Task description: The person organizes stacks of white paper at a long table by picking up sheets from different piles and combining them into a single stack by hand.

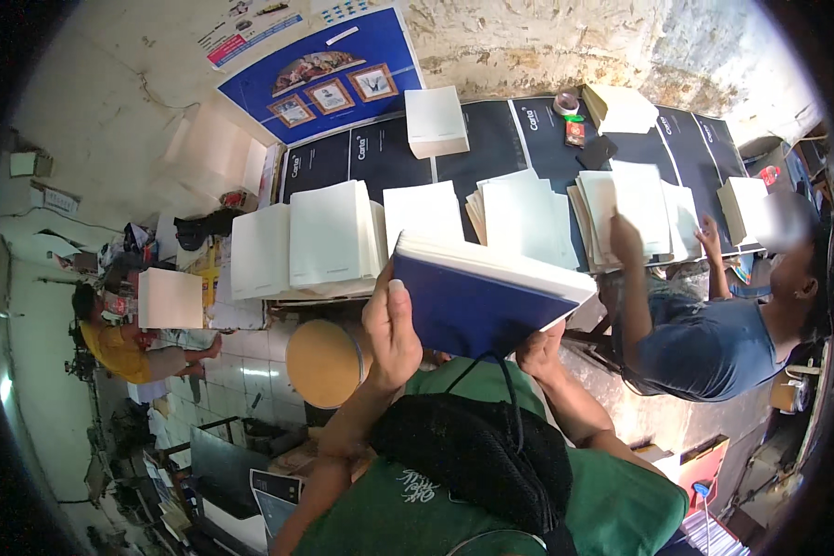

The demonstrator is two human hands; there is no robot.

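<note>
1. Nearest the camera is the person's own chest in a green shirt (454,510), with a black mesh bag (477,459) hanging in front of it. What the bag holds cannot be seen.
2. Both forearms rise from the lower edge. The left hand (391,334) is clasped around the left edge of a thick blue-covered book (477,301), thumb upright against the cover.
3. The right hand (539,352) supports the same book from beneath at its lower right corner, fingers curled under it.
4. The book is held in the air, tilted, above the person's chest and just in front of the table edge. Its white page block faces up and away.
5. Just beyond the left hand stands a round tan stool seat (322,361).
6. Beyond the book lies a long table covered in black sheets (491,139). Stacks of white paper (329,236) sit along its near edge, more spread stacks (528,218) lie further right, and a single white block (434,120) rests further back.
7. At the right, a second person in a blue shirt (704,347) presses one hand (625,239) on a paper stack.
8. At the far table edge are a small roll of tape (566,102) and a small red packet (575,133).
9. Far left, another person in a yellow top (113,350) sits low on the tiled floor.
</note>
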